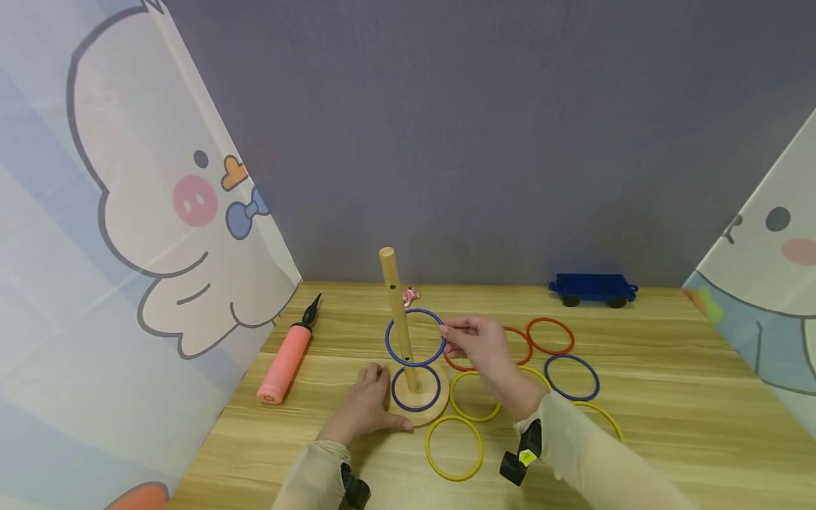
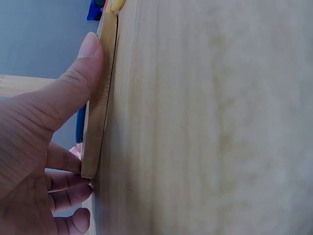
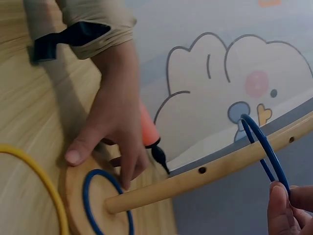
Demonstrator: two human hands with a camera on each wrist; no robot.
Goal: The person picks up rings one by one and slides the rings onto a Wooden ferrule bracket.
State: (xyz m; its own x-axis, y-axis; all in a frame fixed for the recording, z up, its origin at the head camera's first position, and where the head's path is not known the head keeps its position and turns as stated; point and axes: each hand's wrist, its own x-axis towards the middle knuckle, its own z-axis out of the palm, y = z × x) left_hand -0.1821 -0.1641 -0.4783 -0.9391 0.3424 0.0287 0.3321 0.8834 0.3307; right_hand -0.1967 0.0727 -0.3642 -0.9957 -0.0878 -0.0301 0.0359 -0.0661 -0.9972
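A wooden peg (image 1: 395, 297) stands on a round wooden base (image 1: 417, 419) on the table. My left hand (image 1: 366, 404) grips the base's left edge, its thumb against the rim (image 2: 100, 98) and a finger on top (image 3: 115, 132). One blue ring (image 1: 416, 411) lies flat on the base around the peg (image 3: 98, 171). My right hand (image 1: 481, 347) pinches a second blue ring (image 1: 386, 341) by its right side. That ring encircles the peg about halfway up and is tilted, as the right wrist view shows (image 3: 264, 147).
Several loose rings lie right of the base: yellow (image 1: 427, 448), red (image 1: 550, 319), blue (image 1: 571, 355). A pink hand pump (image 1: 285, 361) lies to the left. A blue toy wagon (image 1: 593, 289) and a small pink toy (image 1: 410, 295) sit by the back wall. Cartoon-printed panels flank the table.
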